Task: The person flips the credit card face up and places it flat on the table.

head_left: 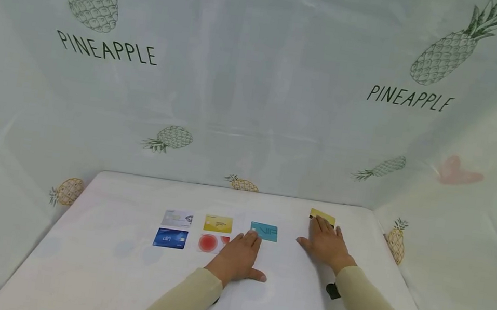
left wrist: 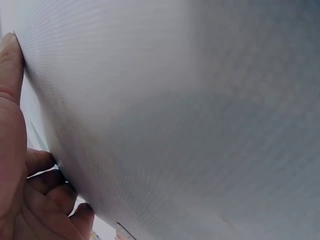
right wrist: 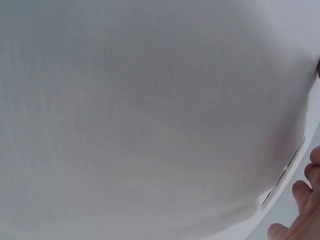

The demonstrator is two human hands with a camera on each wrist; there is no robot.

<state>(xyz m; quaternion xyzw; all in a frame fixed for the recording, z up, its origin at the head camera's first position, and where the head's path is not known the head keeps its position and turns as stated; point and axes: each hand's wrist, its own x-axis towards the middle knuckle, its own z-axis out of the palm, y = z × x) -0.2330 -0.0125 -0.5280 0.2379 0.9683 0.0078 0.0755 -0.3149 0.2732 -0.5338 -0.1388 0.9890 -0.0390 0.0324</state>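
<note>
My left hand (head_left: 238, 258) lies on the white table with its fingers extended and thumb out to the side. Its fingertips reach the lower left of a teal VIP card (head_left: 268, 232). Part of a white card with red circles (head_left: 207, 243) is covered by that hand. Farther right, my right hand (head_left: 325, 242) has its fingers stretched forward, the tips over a yellow card with a dark stripe (head_left: 322, 215). In the right wrist view a thin card edge (right wrist: 282, 172) shows close to the right fingers (right wrist: 302, 194). The left fingers (left wrist: 62, 197) touch the tabletop in the left wrist view.
A silver card (head_left: 177, 218), a yellow card (head_left: 218, 224) and a blue VIP card (head_left: 170, 238) lie flat at the left. The white table (head_left: 118, 284) ends at a pineapple-print curtain (head_left: 256, 98) behind and on both sides.
</note>
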